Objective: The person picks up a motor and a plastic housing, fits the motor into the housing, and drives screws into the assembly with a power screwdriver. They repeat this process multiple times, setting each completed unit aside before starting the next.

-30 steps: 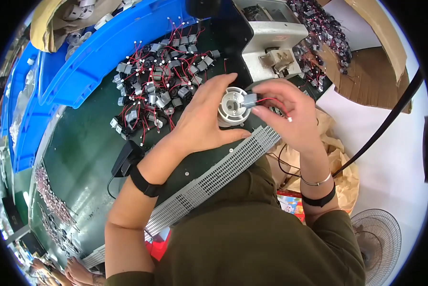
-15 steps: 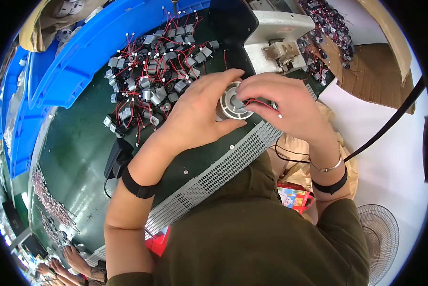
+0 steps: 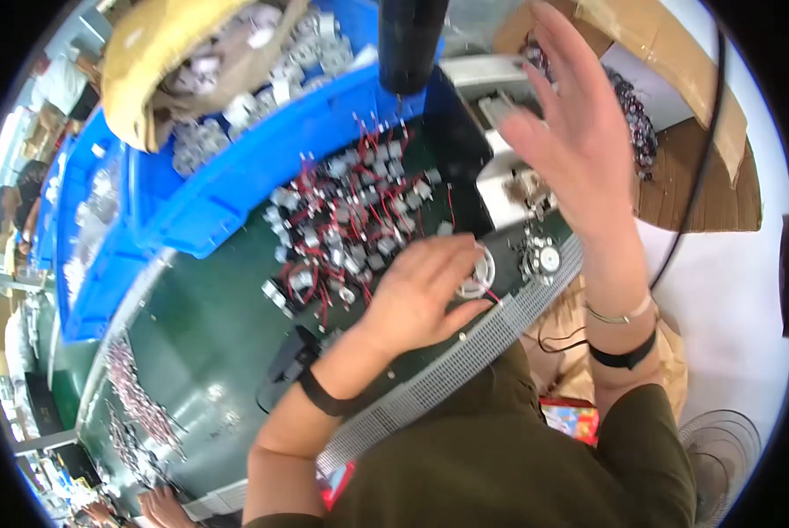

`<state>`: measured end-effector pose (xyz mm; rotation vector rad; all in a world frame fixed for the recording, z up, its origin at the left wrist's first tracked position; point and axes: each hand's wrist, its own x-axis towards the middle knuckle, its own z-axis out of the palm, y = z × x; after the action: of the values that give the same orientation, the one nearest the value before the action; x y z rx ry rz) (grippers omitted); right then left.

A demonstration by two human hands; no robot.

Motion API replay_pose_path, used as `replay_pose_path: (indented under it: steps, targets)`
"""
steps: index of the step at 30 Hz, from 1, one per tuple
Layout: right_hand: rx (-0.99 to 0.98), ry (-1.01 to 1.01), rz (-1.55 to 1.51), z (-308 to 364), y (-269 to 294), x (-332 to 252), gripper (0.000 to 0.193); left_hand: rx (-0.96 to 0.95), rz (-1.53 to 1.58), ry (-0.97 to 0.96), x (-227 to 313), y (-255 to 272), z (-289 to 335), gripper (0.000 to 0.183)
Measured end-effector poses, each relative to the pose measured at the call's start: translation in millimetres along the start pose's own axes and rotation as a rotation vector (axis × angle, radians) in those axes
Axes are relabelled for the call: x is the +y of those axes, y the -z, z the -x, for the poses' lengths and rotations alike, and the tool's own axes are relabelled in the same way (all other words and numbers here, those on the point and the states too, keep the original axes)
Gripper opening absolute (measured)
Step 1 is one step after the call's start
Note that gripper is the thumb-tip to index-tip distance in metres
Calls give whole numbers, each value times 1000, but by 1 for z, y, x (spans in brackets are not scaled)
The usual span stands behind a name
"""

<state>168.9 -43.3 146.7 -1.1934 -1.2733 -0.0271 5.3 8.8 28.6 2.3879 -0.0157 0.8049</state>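
My left hand (image 3: 425,290) is wrapped round a round white plastic housing (image 3: 480,271) at the table's near edge. A red wire shows at the housing's lower side; its far side lies under my fingers. My right hand (image 3: 579,132) is raised above the table at the upper right. Its fingers are spread and slightly blurred, with nothing in them. Left of this hand, a black cylindrical tool (image 3: 409,44) hangs point down at the top. Beyond my left hand lies a heap of small grey motors (image 3: 350,216) with red wires.
Blue bins (image 3: 223,207) line the far left, one with white plastic parts (image 3: 311,57). A metal fixture (image 3: 509,189) stands beyond the housing, small metal parts (image 3: 542,258) beside it. A cardboard box (image 3: 702,180) is at right. Another person's hand (image 3: 161,509) shows at lower left.
My right hand has left the housing and risen up and away, its fingers opening. My left hand still holds the housing. The view has shifted, and the black hanging tool now shows large.
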Motion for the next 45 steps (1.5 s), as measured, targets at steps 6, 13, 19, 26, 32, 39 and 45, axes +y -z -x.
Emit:
replay_pose_path:
  steps: [6,13,19,26,32,39,45]
  targets:
    - [-50,-194,-506,-92,-43,-12,52,57,-21,-73,-2,-11,7,37]
    - [-9,-40,-408,-52,5,-29,31,86,-86,-54,-8,-7,9,41]
    - [144,-181,-821,-4,51,8,31,86,-70,-29,-13,-9,6,43]
    - [316,-237,-257,17,64,-2,35,99,-85,-68,-14,-16,11,40]
    - [282,-250,-276,21,66,6,37,94,-90,-73,-15,-16,11,40]
    - [299,-233,-264,24,64,7,41,109,-88,-76,-15,-16,10,39]
    - [301,-249,-210,40,61,1,45,112,-68,-75,-16,-17,10,38]
